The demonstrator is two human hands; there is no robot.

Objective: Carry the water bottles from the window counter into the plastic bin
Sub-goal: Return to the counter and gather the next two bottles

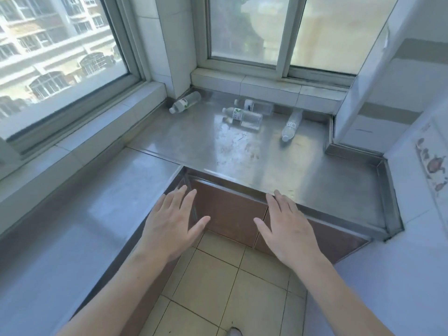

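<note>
Along the back edge of the stainless-steel window counter (254, 151), four clear plastic water bottles lie on their sides. One (185, 102) sits in the back-left corner against the tiled pillar; two lie mid-back, the rear one (254, 105) just behind the front one (243, 115), close enough that I cannot tell whether they touch; the fourth (292, 125) lies nearer the back-right corner, cap toward the front edge. Both hands hover at the front edge, palms down, holding nothing: the left hand (173, 221) and the right hand (288, 226) each have fingers spread. No plastic bin shows in view.

The risk, as I judge it: lying bottles roll easily on smooth steel, so a careless reach could nudge one off the front edge. Grabbing several at once invites a drop.
</note>
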